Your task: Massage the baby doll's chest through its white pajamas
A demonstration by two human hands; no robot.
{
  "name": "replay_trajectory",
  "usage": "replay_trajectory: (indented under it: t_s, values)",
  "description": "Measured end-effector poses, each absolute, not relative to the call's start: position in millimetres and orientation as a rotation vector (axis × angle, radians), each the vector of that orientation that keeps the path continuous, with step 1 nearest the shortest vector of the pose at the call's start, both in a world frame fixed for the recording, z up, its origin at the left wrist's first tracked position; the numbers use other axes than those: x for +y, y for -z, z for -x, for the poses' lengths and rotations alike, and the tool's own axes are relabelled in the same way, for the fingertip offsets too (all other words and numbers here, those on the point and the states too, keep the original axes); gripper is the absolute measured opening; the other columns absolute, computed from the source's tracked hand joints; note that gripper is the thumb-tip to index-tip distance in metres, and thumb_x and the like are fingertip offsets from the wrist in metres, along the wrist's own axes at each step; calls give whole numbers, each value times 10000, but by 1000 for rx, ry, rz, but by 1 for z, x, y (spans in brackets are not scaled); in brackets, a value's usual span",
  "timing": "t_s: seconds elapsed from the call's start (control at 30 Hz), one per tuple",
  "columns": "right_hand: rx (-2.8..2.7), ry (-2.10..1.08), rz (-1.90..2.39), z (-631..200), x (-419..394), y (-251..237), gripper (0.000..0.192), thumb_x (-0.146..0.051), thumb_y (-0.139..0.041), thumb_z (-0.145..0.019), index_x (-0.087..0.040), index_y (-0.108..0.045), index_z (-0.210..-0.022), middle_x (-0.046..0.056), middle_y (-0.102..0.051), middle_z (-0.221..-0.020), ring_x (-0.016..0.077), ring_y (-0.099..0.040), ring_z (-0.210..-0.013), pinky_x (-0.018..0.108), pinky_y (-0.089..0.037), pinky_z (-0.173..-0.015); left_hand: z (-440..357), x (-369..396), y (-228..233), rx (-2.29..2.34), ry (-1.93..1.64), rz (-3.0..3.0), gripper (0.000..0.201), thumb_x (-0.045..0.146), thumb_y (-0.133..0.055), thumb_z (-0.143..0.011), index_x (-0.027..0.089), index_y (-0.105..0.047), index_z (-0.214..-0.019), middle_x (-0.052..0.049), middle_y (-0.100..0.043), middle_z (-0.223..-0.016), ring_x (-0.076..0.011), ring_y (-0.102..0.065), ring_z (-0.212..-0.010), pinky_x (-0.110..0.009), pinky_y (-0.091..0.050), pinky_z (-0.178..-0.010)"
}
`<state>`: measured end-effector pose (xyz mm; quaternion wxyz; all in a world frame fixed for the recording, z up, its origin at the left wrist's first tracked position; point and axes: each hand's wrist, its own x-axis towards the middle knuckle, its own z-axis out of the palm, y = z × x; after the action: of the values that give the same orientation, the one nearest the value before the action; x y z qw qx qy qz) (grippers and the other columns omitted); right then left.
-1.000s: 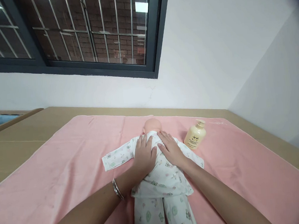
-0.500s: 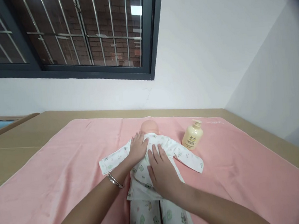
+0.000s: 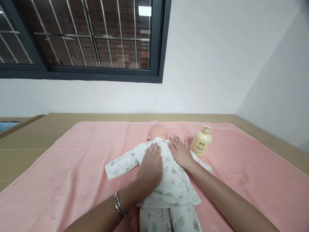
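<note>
A baby doll (image 3: pixel 158 131) lies face down on a pink blanket (image 3: pixel 87 150), its head toward the wall and its arms spread. It wears a white printed top (image 3: pixel 174 186) and matching trousers (image 3: pixel 154 226). My left hand (image 3: pixel 151 164), below a silver bracelet, rests flat on the left and middle of the doll's back, fingers stretched out. Across the doll's right shoulder lies my right hand (image 3: pixel 181 152), open with fingers apart, partly hiding that sleeve. Just beyond it stands a pale yellow pump bottle (image 3: pixel 201 140), slightly tilted in view.
The blanket covers a tan padded surface (image 3: pixel 23 136) set against a white wall (image 3: pixel 205 53). A dark-framed window (image 3: pixel 161 39) with metal bars is above. At far left, a raised edge (image 3: pixel 33 119) borders something light blue.
My left hand has slid down from the doll's left shoulder toward the middle of its back. My right hand has moved up from the back to the right shoulder.
</note>
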<state>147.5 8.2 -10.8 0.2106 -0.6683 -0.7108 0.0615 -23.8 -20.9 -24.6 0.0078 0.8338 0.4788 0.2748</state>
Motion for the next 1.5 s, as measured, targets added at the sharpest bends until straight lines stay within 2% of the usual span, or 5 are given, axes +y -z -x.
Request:
replay_trajectory:
  t_s: [0.17, 0.3, 0.47, 0.7, 1.5]
  values:
    - [-2062, -88, 1802, -137, -9, 10, 567, -359, -162, -1001, -73, -315, -1466, 158, -248, -1550, 250, -130, -1458, 508, -57, -1176, 24, -22, 22, 1452, -850, -2535, 490, 139, -253, -915, 67, -489, -1339, -142, -445, -1451, -225, -353, -1389, -430, -279, -1168]
    - [-2174, -86, 1677, -114, -41, 10, 574, -334, -261, -982, -70, -249, -1490, 158, -167, -1573, 271, -86, -1462, 472, -168, -1176, 25, -7, 10, 1555, -822, -2324, 536, 288, -286, -944, 43, -383, -1411, -160, -341, -1510, -238, -267, -1429, -436, -213, -1183]
    - [-2270, -70, 1551, -96, -74, 9, 575, -306, -301, -967, -102, -239, -1500, 86, -142, -1589, 296, 24, -1461, 496, -162, -1185, 28, 14, 12, 1638, -799, -2155, 559, 350, -265, -953, 91, -329, -1445, -138, -262, -1548, -245, -169, -1459, -497, -111, -1183]
    - [-2051, -242, 1562, -119, -30, 10, 586, -434, -221, -998, -113, -281, -1485, 118, -233, -1562, 234, -141, -1458, 486, -132, -1188, 28, 5, 24, 1563, -1005, -2183, 498, 306, -274, -949, 147, -426, -1396, -93, -389, -1500, -225, -242, -1439, -492, -135, -1184]
    - [-2092, -122, 1610, -119, -27, 16, 547, -304, -254, -977, -77, -305, -1472, 176, -233, -1555, 276, -132, -1456, 488, -153, -1173, 31, 23, 18, 1630, -924, -2193, 526, 356, -358, -932, 91, -432, -1380, -163, -398, -1480, -278, -309, -1408, -481, -235, -1161]
